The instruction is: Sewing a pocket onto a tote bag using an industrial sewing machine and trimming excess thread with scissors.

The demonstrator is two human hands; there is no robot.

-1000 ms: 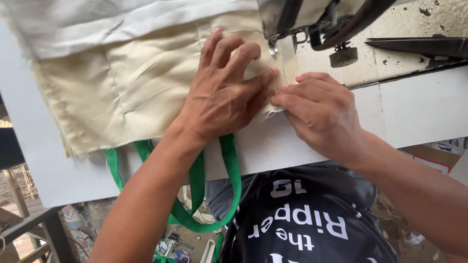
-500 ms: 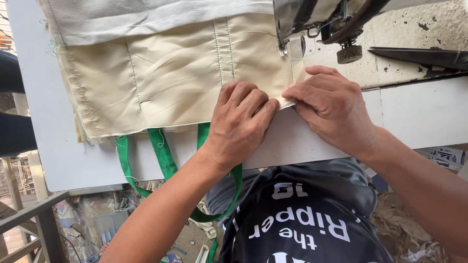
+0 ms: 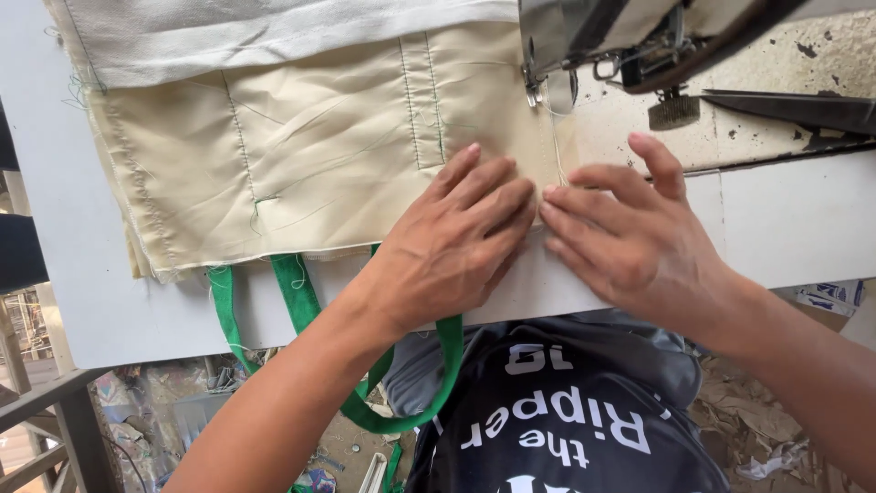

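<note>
A cream fabric bag (image 3: 301, 155) with green stitching lies flat on the white sewing table (image 3: 785, 219). Its green strap handles (image 3: 301, 292) hang over the table's front edge. My left hand (image 3: 447, 251) presses flat on the bag's lower right corner, fingers spread and pointing up-right. My right hand (image 3: 630, 237) lies beside it, fingertips touching the fabric edge just below the sewing machine's presser foot (image 3: 538, 87). Both hands hold the cloth down by pressing; neither grips anything.
The metal sewing machine head (image 3: 639, 36) fills the top right, with a round knob (image 3: 673, 111) below it. A white cloth layer (image 3: 274, 32) lies across the top. Below the table are my dark printed shirt (image 3: 557, 420), scraps on the floor and a metal frame (image 3: 55, 411) at left.
The bag has slid down and toward me on the table. Both hands shifted lower along the fabric's right edge, and my right hand has flattened with fingers spread.
</note>
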